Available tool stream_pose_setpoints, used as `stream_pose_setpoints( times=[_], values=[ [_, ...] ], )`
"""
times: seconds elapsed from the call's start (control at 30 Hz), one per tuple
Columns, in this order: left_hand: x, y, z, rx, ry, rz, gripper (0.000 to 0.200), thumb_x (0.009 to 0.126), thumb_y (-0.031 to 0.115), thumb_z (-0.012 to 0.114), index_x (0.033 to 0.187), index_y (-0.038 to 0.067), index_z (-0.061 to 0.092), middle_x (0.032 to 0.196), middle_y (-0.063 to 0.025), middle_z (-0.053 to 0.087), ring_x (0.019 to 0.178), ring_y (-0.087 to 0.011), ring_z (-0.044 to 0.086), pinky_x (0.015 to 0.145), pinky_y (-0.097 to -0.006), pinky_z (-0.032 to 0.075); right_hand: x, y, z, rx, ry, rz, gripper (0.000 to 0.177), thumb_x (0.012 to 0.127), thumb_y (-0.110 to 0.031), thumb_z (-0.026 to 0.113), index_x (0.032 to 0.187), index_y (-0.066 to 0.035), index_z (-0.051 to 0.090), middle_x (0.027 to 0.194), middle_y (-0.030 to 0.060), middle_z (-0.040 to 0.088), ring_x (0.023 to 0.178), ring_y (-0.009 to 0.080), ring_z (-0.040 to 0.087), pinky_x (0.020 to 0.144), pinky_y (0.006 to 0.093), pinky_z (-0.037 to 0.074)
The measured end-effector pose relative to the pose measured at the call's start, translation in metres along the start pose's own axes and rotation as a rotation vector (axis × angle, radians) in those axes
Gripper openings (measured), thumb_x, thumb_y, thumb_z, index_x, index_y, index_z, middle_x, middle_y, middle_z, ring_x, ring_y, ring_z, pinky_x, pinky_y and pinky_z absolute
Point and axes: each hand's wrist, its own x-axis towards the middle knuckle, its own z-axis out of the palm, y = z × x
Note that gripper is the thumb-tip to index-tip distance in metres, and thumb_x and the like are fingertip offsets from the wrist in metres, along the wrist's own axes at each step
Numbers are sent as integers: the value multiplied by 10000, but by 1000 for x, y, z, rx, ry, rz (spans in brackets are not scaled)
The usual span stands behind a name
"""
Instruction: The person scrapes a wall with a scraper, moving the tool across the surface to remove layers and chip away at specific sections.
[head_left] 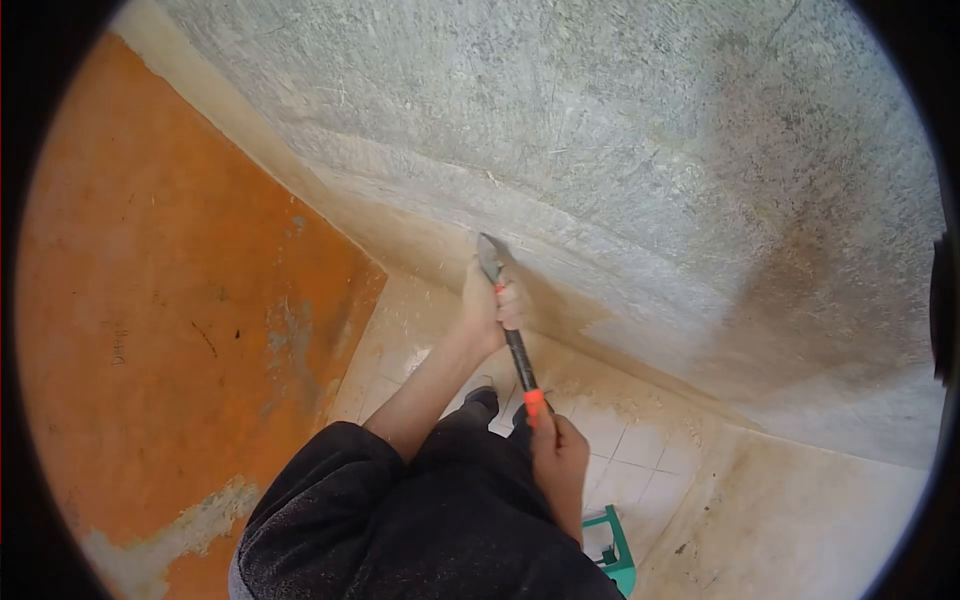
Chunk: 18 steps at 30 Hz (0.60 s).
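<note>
A long-handled scraper (516, 352) with a black shaft and orange-red bands slants up toward the wall (560, 225). Its grey metal blade (488, 255) meets the wall along the border between rough grey surface and smoother beige coating. High on the shaft, just below the blade, my left hand (490, 305) is wrapped round it. My right hand (558, 455) is closed on the lower end, beside the orange-red band.
An orange wall (180, 300) with chipped patches stands at left. Dusty pale floor tiles (620, 450) lie below, with my dark shoes (483, 400) on them. Behind my right forearm is a green plastic stool-like object (618, 550). A beige wall (790, 510) rises at lower right.
</note>
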Motion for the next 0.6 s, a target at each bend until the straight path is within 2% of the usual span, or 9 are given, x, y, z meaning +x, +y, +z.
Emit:
stream_pose_setpoints(
  times=[0.07, 0.13, 0.2, 0.27, 0.33, 0.47, 0.53, 0.57, 0.6],
  values=[
    [-4, -19, 16, 8, 41, -17, 507, 983, 571, 280, 667, 188, 383, 466, 70, 204, 340, -92, 182, 319, -273, 175, -3, -3, -22, -11, -33, 163, 304, 963, -271, 561, 941, 4, 688, 634, 143, 611, 542, 205, 577, 541, 329, 444],
    [-6, -29, 24, -29, 62, -87, 499, 974, 568, 305, 669, 183, 391, 464, 67, 208, 334, -94, 201, 318, -277, 180, 2, -9, -25, -8, -1, 144, 299, 960, -260, 568, 934, 15, 682, 607, 151, 585, 518, 173, 547, 522, 324, 430],
    [3, -6, 13, -41, 118, -50, 493, 982, 542, 289, 657, 182, 379, 467, 65, 198, 336, -96, 190, 317, -276, 173, 20, -25, -15, -129, 4, -64, 288, 973, -219, 543, 858, 35, 617, 560, 59, 484, 523, 112, 431, 494, 298, 367],
    [15, 23, -23, -76, 54, 53, 479, 985, 513, 279, 647, 188, 375, 473, 63, 195, 341, -96, 187, 318, -276, 167, 32, -17, 2, -150, -64, -169, 294, 974, -221, 543, 841, 36, 593, 561, 78, 474, 520, 129, 419, 493, 303, 361],
    [12, 13, -14, -25, 99, 74, 461, 985, 480, 273, 643, 189, 376, 477, 63, 198, 344, -94, 178, 318, -278, 163, 28, -8, 2, -54, -46, -35, 293, 954, -249, 580, 933, 31, 664, 645, 195, 585, 544, 261, 583, 531, 344, 438],
    [-8, -16, 23, -59, 69, -3, 429, 971, 452, 301, 644, 187, 380, 476, 60, 205, 341, -96, 192, 322, -277, 167, 5, -15, -36, -44, -9, 166, 293, 951, -245, 589, 939, 38, 663, 641, 192, 590, 535, 261, 584, 531, 346, 437],
    [-11, -10, 29, -25, 71, 10, 431, 974, 453, 304, 639, 191, 375, 472, 61, 210, 340, -99, 199, 320, -273, 173, 16, -13, -18, -51, -3, 128, 288, 953, -247, 579, 927, 27, 664, 616, 177, 579, 526, 256, 589, 527, 346, 437],
    [-8, 12, 22, 43, 194, 128, 420, 972, 428, 314, 631, 187, 362, 465, 60, 224, 335, -101, 198, 313, -270, 177, 31, -19, 2, -117, -47, -9, 287, 956, -246, 570, 917, 23, 662, 605, 166, 572, 523, 246, 590, 528, 346, 439],
    [2, 30, 4, 46, 202, 121, 420, 972, 428, 314, 631, 187, 362, 465, 60, 224, 335, -101, 198, 313, -270, 177, 38, -24, 14, -180, -88, -132, 286, 959, -245, 562, 907, 19, 661, 595, 155, 566, 521, 236, 592, 530, 345, 441]
  ],
)
